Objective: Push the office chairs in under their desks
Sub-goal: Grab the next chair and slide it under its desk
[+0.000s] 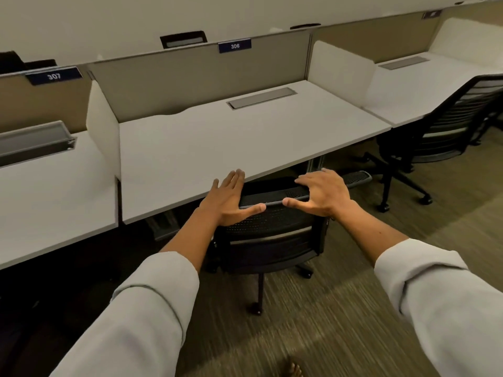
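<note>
A black mesh office chair (272,227) stands at the front edge of the white desk (217,142) labelled 306, with its seat under the desktop and its backrest just outside the edge. My left hand (228,202) lies on the left end of the backrest's top rail, fingers straight and apart, thumb along the near side. On the right end of the rail is my right hand (324,194), its fingers curled over the top and its thumb pressing the near side. A second black chair (449,123) stands at the right, turned and pulled out from its desk (408,85).
White side panels separate the desks. The desk labelled 307 (49,191) is at the left with an open cable tray (32,140). Striped carpet (340,322) lies behind the chairs. The second chair's wheeled base (402,191) spreads over the floor at the right.
</note>
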